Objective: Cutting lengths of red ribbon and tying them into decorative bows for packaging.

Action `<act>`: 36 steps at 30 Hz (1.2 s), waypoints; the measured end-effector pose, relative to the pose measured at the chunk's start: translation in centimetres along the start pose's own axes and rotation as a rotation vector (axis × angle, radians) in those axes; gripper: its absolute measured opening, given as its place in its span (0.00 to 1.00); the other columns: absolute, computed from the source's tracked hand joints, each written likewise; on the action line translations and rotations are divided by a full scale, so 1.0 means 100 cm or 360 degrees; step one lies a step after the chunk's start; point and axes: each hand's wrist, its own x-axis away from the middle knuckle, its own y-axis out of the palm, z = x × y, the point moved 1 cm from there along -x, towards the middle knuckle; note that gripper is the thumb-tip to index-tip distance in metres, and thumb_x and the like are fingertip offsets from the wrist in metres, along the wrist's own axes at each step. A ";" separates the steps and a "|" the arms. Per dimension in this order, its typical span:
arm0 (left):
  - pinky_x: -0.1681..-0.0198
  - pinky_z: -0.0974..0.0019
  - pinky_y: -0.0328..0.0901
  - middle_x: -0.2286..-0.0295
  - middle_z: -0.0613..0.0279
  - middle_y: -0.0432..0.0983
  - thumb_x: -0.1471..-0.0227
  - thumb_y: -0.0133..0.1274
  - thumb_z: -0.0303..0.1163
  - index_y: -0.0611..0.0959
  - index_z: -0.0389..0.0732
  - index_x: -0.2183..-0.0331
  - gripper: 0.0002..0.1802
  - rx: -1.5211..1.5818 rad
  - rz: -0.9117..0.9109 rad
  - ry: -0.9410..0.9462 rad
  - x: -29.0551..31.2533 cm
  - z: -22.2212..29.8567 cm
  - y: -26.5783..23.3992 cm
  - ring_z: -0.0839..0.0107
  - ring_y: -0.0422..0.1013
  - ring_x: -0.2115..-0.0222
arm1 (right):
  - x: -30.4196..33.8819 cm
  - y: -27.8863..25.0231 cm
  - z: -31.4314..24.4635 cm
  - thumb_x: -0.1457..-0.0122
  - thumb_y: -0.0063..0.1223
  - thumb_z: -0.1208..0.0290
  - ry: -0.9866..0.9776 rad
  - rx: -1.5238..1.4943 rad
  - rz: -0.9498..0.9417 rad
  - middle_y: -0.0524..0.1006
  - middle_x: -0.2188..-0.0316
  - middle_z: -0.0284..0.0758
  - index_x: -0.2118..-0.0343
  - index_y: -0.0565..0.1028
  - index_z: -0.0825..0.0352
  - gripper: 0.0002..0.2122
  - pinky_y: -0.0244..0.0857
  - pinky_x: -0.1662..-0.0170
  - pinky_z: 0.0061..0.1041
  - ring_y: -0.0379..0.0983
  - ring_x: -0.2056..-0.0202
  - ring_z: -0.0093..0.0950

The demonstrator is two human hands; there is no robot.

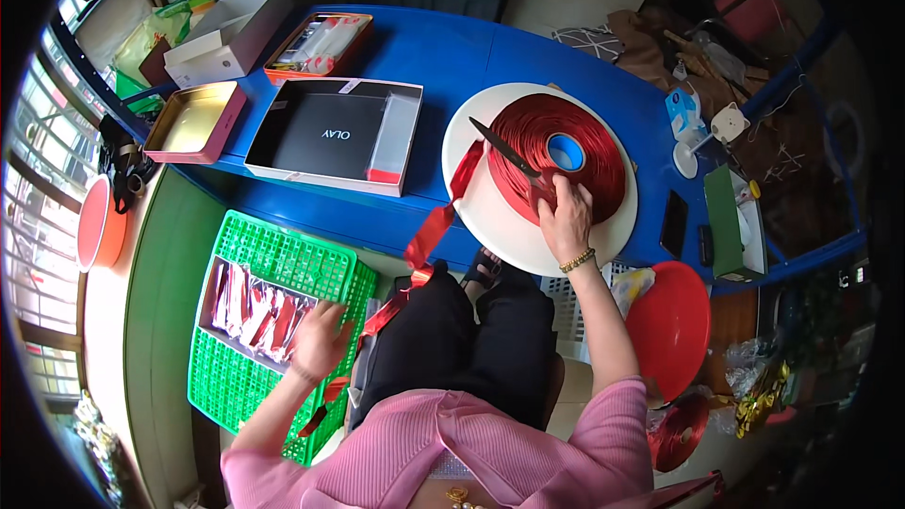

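- The right hand lay flat on the big roll of red ribbon, fingers curled over its near edge, apparently to keep the roll from turning or sliding; whether the fingers pinched a layer of ribbon could not be told.
- The roll sat on a round white disc on the blue table, straight ahead of the person, so that ribbon could be drawn toward the lap.
- A pair of black scissors rested across the roll's left side, blades open slightly, within easy reach of the right hand.
- A loose red ribbon tail ran from the roll's left edge over the table's rim and down across the lap toward the left side.
- The left hand was spread, palm down, at the near rim of the green plastic basket, touching or just over the red-and-clear packets inside; whether it gripped one could not be told.
- The basket stood low at the person's left, handy for that hand.
- An open black gift box and a gold tray lay further back on the table, well apart from both hands.
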 end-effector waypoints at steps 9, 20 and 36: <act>0.51 0.58 0.60 0.54 0.44 0.63 0.60 0.58 0.30 0.68 0.30 0.54 0.31 -0.0035 0.0420 0.0446 -0.196 0.097 0.061 0.50 0.62 0.53 | -0.008 0.007 0.018 0.52 0.52 0.74 0.0011 0.0025 -0.0069 0.74 0.63 0.44 0.59 0.64 0.68 0.17 0.51 0.46 0.40 0.70 0.60 0.40; 0.68 0.55 0.65 0.77 0.52 0.72 0.64 0.51 0.29 0.73 0.39 0.80 0.05 0.0003 0.0137 0.0014 -0.172 0.044 0.097 0.53 0.70 0.72 | 0.000 0.006 0.060 0.52 0.52 0.74 -0.0013 0.0139 -0.0153 0.75 0.71 0.43 0.61 0.65 0.66 0.15 0.54 0.47 0.40 0.71 0.64 0.42; 0.64 0.71 0.66 0.70 0.62 0.73 0.60 0.63 0.29 0.73 0.32 0.60 0.24 0.1079 -0.0304 -0.0217 -0.085 -0.021 0.101 0.75 0.70 0.69 | 0.001 0.003 0.085 0.52 0.55 0.72 -0.0002 0.0111 -0.0220 0.75 0.65 0.46 0.58 0.67 0.64 0.17 0.56 0.47 0.40 0.69 0.61 0.46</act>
